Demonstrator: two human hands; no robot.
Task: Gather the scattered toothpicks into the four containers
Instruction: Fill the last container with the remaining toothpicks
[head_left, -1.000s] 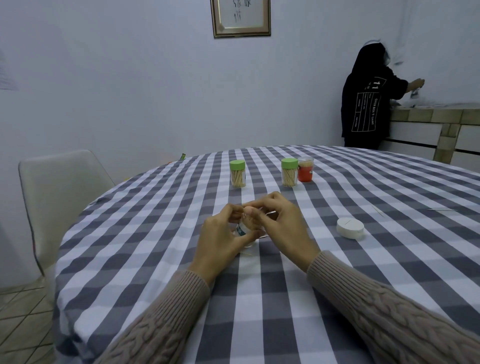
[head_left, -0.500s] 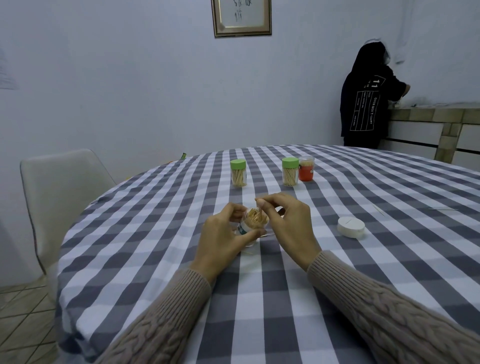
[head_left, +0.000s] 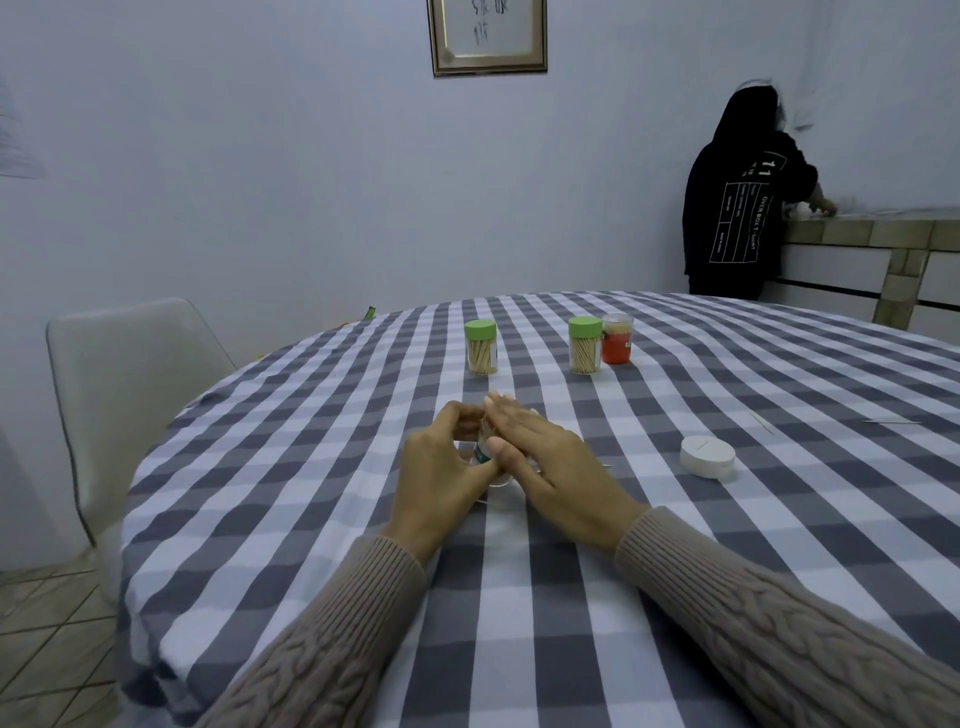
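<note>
On the checked table (head_left: 519, 597), the left hand (head_left: 441, 478) curls around a small clear jar (head_left: 483, 452) of toothpicks in the near middle, thumb against its side. The right hand (head_left: 550, 467) lies flat with straight fingers over the jar's mouth. Farther off stand two green-capped jars (head_left: 481, 347) (head_left: 585, 344) and an orange one (head_left: 617, 339). A white lid (head_left: 707, 456) lies to the right, with loose toothpicks (head_left: 891, 421) beyond it.
</note>
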